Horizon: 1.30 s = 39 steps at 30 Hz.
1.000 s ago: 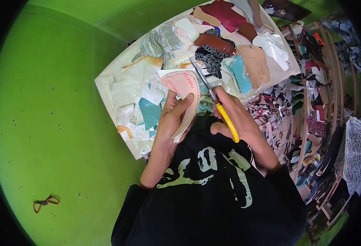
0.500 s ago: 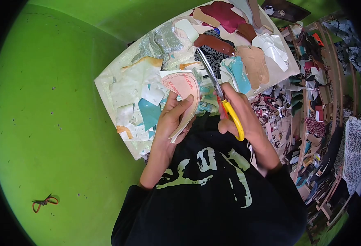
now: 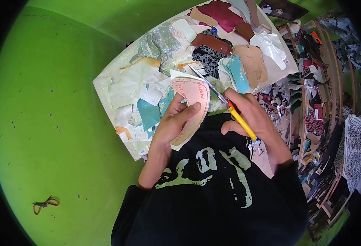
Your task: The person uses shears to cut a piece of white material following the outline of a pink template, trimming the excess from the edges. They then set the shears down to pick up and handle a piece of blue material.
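Observation:
My left hand (image 3: 173,123) grips a curved pinkish insole piece (image 3: 197,107) marked PARATEX in red, thumb on its printed face. White material (image 3: 184,74) sticks out past the piece's upper edge. In my right hand (image 3: 248,112) is a pair of scissors (image 3: 242,123) with yellow and red handles. Their metal blades point up and left, crossing close by the upper right edge of the insole piece. Both hands are above the near edge of the table, in front of my dark shirt.
The white table (image 3: 106,78) bears teal scraps (image 3: 149,114), a brown piece (image 3: 212,43), a maroon piece (image 3: 222,15), tan sheets (image 3: 250,64) and white cutouts (image 3: 269,46). Shelves (image 3: 323,82) crammed with materials stand at the right. A green wall (image 3: 53,123) rises at the left.
The insole piece has shifted right and turned its printed face more toward me. The scissors have tilted further left, their blades now near its top edge.

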Available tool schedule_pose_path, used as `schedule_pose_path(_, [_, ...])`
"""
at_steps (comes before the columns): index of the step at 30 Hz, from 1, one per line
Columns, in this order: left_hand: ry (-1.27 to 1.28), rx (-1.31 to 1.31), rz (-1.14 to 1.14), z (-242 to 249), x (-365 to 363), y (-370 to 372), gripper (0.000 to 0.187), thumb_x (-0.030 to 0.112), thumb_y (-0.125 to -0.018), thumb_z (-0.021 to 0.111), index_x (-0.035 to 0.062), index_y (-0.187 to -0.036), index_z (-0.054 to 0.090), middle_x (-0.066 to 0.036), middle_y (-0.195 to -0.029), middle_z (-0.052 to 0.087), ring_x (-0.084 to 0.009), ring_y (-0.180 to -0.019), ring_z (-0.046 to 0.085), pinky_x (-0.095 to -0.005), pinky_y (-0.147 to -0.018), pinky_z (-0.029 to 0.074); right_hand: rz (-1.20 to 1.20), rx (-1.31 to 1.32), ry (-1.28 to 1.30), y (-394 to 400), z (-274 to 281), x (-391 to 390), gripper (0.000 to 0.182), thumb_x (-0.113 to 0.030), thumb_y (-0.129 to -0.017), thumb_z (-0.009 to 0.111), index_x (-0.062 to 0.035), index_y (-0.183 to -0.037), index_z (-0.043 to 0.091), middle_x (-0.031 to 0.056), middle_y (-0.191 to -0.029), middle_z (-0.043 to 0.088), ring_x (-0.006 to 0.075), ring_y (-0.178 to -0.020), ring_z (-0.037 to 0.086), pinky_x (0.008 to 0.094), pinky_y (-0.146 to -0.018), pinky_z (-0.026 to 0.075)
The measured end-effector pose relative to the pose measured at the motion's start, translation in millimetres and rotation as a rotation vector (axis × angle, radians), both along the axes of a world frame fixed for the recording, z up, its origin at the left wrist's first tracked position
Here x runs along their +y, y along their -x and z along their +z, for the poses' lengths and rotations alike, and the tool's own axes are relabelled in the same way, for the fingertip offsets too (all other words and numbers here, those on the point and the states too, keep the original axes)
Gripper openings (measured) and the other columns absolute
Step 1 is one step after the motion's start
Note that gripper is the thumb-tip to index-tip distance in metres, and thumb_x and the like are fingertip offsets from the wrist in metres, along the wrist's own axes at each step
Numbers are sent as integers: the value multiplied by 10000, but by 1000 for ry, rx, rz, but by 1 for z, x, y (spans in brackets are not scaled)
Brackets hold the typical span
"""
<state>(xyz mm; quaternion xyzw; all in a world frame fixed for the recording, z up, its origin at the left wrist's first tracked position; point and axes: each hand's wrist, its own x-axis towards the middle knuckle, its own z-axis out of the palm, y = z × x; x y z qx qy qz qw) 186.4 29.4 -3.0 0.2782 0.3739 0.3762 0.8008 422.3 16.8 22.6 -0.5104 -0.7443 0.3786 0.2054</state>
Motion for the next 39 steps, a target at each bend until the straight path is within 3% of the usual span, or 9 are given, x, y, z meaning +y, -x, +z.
schedule_pose_path(5, [-54,31,-36,9,1,1,535,73,-965,622,70,-1450,397,-69,-1234,624,-118,-1069,606,-272,-886,489,105,93,89,-7,15,8,884,-490,-494,944,-3,-1056,465,185,-756,531,447,-681,517,451,-638,441])
schedule_pose_path(11, [-78,45,-86,7,-1,-2,524,63,-970,609,57,-1447,392,-63,-1251,614,-125,-1096,594,-279,-910,483,147,113,-131,-7,18,11,902,-434,-469,966,3,-1049,431,195,-840,544,419,-723,516,442,-670,442])
schedule_pose_path(14, [-65,46,-86,5,-2,-1,511,58,-973,603,61,-1442,400,-62,-1248,617,-125,-1084,600,-276,-894,488,152,76,12,-9,23,11,902,-453,-472,963,0,-1038,427,191,-829,538,417,-710,502,443,-664,437])
schedule_pose_path(17, [-67,53,-90,12,-1,0,502,56,-973,601,65,-1436,407,-63,-1241,622,-122,-1067,605,-273,-872,494,107,24,356,-12,19,10,905,-480,-479,957,-3,-1034,425,190,-816,533,415,-696,485,445,-650,427])
schedule_pose_path(20, [-55,39,-81,13,0,-1,535,18,-954,606,63,-1449,408,-83,-1221,638,-127,-1045,623,-265,-860,495,156,60,372,-15,24,11,925,-517,-486,946,4,-1034,414,200,-845,522,409,-720,480,443,-656,418])
schedule_pose_path(23, [-45,44,-83,14,-1,-1,557,-3,-946,606,63,-1460,402,-91,-1211,645,-130,-1035,631,-262,-858,495,265,180,27,-15,13,10,954,-548,-492,933,14,-1055,406,211,-893,516,411,-765,493,447,-678,420])
schedule_pose_path(32, [-98,50,-109,8,-1,0,487,67,-974,609,41,-1417,408,-69,-1226,621,-107,-1042,605,-263,-853,492,163,216,112,-8,8,3,1038,-672,-492,871,14,-1098,382,200,-889,518,405,-764,549,434,-714,453])
schedule_pose_path(39, [-40,30,-23,9,-1,3,515,24,-948,619,59,-1428,436,-94,-1151,669,-131,-963,652,-260,-792,508,9,287,514,-12,7,-3,1056,-752,-485,823,8,-1074,388,178,-817,532,374,-700,568,411,-654,469])
